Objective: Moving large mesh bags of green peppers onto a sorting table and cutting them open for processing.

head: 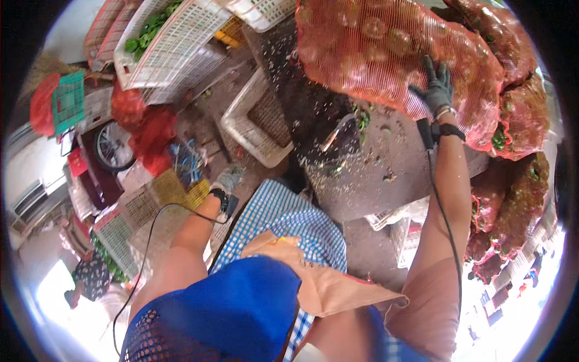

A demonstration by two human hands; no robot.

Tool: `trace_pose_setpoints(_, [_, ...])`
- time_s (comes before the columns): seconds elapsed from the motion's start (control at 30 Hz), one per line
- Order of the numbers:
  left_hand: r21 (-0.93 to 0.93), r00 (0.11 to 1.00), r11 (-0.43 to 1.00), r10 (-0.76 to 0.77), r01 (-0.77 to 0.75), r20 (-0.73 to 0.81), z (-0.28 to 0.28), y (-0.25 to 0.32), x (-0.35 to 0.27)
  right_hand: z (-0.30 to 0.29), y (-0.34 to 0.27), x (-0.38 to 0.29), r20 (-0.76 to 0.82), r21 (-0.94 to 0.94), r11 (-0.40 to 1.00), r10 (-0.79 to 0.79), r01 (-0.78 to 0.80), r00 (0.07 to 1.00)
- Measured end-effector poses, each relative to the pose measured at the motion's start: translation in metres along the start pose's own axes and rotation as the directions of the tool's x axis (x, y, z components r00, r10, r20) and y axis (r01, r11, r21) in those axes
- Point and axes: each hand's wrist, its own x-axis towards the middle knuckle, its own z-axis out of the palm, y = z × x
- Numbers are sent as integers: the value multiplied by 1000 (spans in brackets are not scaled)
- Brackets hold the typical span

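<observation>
My right hand [435, 90], in a dark glove, lies flat with fingers spread on a large red mesh sack [389, 54]. Round, pale green and brownish vegetables show through the netting. The sack rests along the far side of a worktop [362, 185] strewn with pale scraps. Below the sack, on a dark wet patch, lies a knife [332, 138] with a light handle, beside green leaf trimmings [363, 118]. My left hand [228, 178], in a grey glove, hangs low at my left side, away from the worktop. Its fingers are blurred, and whether they hold anything is unclear.
An off-white plastic crate [244, 140] stands left of the worktop. Behind it are stacked white crates [181, 45] with green leaves. More full mesh sacks [520, 208] pile up at right. Red netting [156, 135] and a wheel [114, 145] are at left; a person [92, 276] is behind.
</observation>
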Motion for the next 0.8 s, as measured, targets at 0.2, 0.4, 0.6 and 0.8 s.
trace_pose_setpoints(0.2, [-798, 821, 318, -454, 512, 346, -3, -19, -64, 32, 88, -87, 9, 149, 988, -49, 47, 999])
trace_pose_setpoints(0.4, [331, 939, 939, -31, -89, 342, -77, -98, -3, 88, 114, -355, 81, 370, 905, 192, -209, 978])
trace_pose_setpoints(0.6, [-832, 937, 514, -348, 210, 21, -258, -67, 53, 38, -16, -565, 750, 264, 207, 570, -942, 335])
trace_pose_setpoints(0.8, [-853, 999, 522, 50, -30, -4, -279, -120, 117, 122, -152, -641, 504, 714, 466, 178, -523, 845])
